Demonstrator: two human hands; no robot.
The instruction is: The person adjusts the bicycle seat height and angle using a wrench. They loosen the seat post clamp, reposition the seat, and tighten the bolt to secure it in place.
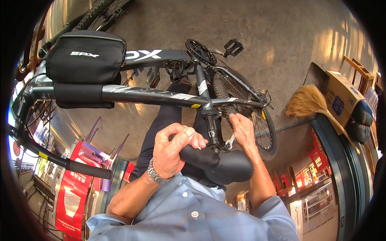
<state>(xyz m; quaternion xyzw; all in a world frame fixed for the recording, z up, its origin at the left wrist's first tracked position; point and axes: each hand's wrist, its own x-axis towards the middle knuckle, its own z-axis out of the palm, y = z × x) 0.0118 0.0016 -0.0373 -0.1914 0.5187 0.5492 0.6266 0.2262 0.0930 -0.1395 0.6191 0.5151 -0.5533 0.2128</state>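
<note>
A grey-black bicycle frame (152, 94) stands across in front of me. My left hand (172, 146), with a metal-band watch at the wrist, is closed around the narrow nose of the black saddle (225, 164). Under the saddle, the black seatpost (212, 126) runs down into the frame. On its right side, my right hand (243, 130) is closed, fingers bent toward the post. A silver wrench (230, 141) shows between that hand and the saddle's underside; its handle is mostly hidden by the hand. My dark-trousered legs are behind the frame.
A black bag (86, 58) straddles the frame at left, near the handlebar grip (88, 169). The rear wheel (265, 136), crank and pedal (233, 47) lie beyond my right hand. At right are a straw broom (307, 101) and a cardboard box (341, 98). Red packages stand lower left.
</note>
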